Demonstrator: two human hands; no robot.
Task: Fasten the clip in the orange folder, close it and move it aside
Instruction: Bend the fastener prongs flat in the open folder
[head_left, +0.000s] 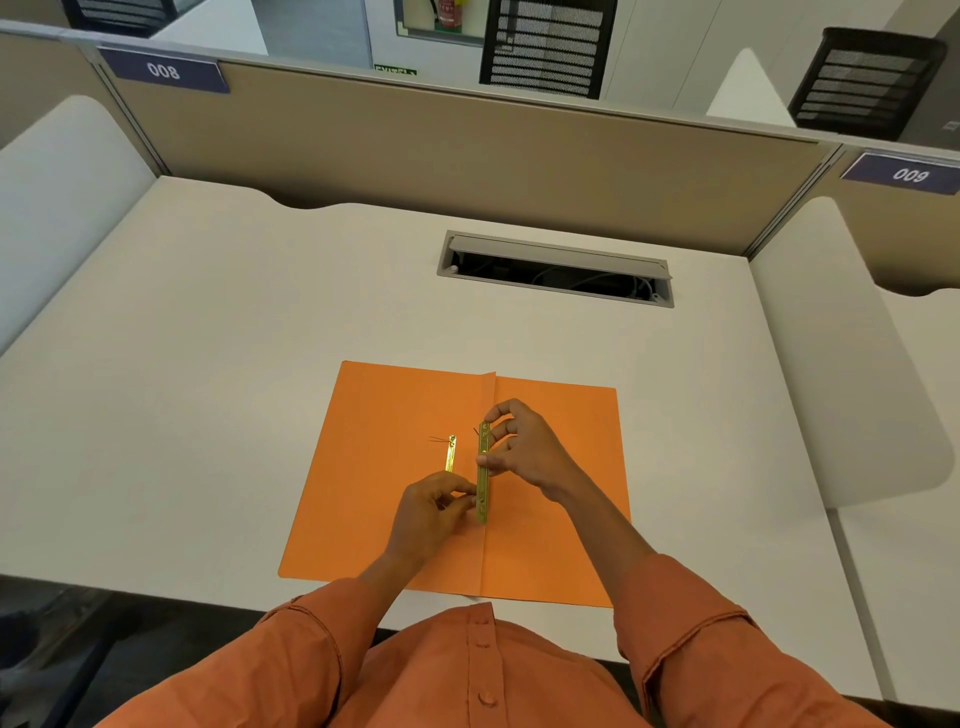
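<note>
The orange folder (384, 467) lies open and flat on the desk in front of me. A brass clip bar (483, 480) runs along its centre fold. My right hand (524, 447) pinches the bar's far end and middle with fingertips and thumb. My left hand (434, 512) pinches its near end. A second, thinner brass strip (451, 453) lies on the left flap just left of the bar, with thin prongs at its far end; its near end is hidden behind my left hand.
The white desk (208, 364) has an open cable hatch (556, 267) behind the folder. A tan partition (415, 150) closes the far side, and white side dividers (841, 364) stand at left and right. The desk's front edge is just below the folder.
</note>
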